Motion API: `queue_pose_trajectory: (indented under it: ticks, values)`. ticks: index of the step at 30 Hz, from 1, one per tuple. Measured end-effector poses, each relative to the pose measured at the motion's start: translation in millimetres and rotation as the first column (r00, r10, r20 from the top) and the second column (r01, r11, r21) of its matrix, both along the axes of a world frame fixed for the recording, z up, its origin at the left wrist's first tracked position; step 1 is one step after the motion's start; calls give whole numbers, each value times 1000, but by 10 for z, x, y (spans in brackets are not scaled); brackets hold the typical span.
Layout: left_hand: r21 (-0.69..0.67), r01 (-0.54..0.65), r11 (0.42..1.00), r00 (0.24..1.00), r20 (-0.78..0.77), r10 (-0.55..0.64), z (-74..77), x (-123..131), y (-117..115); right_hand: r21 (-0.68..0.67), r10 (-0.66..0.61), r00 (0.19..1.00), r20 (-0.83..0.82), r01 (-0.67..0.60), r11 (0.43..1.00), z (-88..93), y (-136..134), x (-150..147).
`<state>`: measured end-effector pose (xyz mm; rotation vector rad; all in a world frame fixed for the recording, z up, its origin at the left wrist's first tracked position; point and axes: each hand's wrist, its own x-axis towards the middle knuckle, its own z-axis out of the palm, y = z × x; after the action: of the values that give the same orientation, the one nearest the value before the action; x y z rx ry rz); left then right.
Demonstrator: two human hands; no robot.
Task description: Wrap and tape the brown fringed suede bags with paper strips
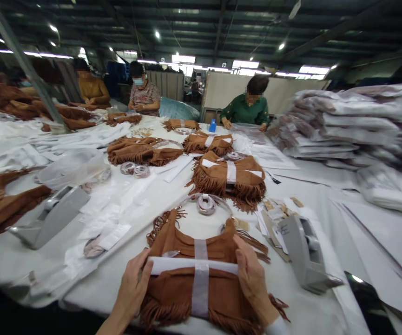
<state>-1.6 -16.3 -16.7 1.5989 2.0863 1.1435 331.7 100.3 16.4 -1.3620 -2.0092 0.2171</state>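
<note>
A brown suede-like fringed handbag (173, 287) lies flat on the table right in front of me. My left hand (134, 281) grips its left edge, the thumb resting by the end of a white paper strip (164, 265) that runs across the bag. Around the right edge curls my right hand (251, 272), its fingers partly hidden. A translucent band (200, 291) crosses the bag's middle from top to bottom. Beyond the bag's upper edge sits a wrapped coiled strap (206, 204), with a wrapped handle arching near it. Fringe hangs out at the bottom and sides.
Tape dispensers stand at right (303, 251) and left (52, 216). More fringed bags (230, 174) lie farther up the white-covered table (117, 260). Plastic-wrapped packages (357, 116) are piled at right. A dark phone-like object (370, 298) lies near right. Co-workers (247, 107) work opposite.
</note>
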Motion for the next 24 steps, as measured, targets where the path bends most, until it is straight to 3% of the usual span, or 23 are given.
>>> queue_pose_trajectory:
  ticks: [2,4,7,10,13,15,20,24]
  values:
    - [28,47,999,997,-62,-45,-72,84,-25,-110,-227,964,-142,213,971,106,-48,239]
    - [46,111,993,983,-153,-103,-101,174,4,-278,-358,917,-175,303,912,130,-130,427]
    - [35,173,984,944,-290,-155,-150,248,78,-463,-361,915,-182,244,852,26,-277,532]
    - [55,202,978,898,-408,-162,-290,222,113,-492,-383,901,-206,243,836,-130,-378,485]
    - [99,226,969,857,-493,-150,-457,181,107,-428,-436,874,-215,317,846,-237,-401,420]
    - [131,230,964,844,-520,-131,-497,188,88,-302,-404,893,-200,336,892,-261,-391,373]
    - [135,179,974,873,-479,-94,-295,289,41,34,-208,978,-24,209,977,-225,-348,186]
    - [103,184,978,913,-387,-131,-159,326,28,96,-155,973,171,140,985,-191,-316,73]
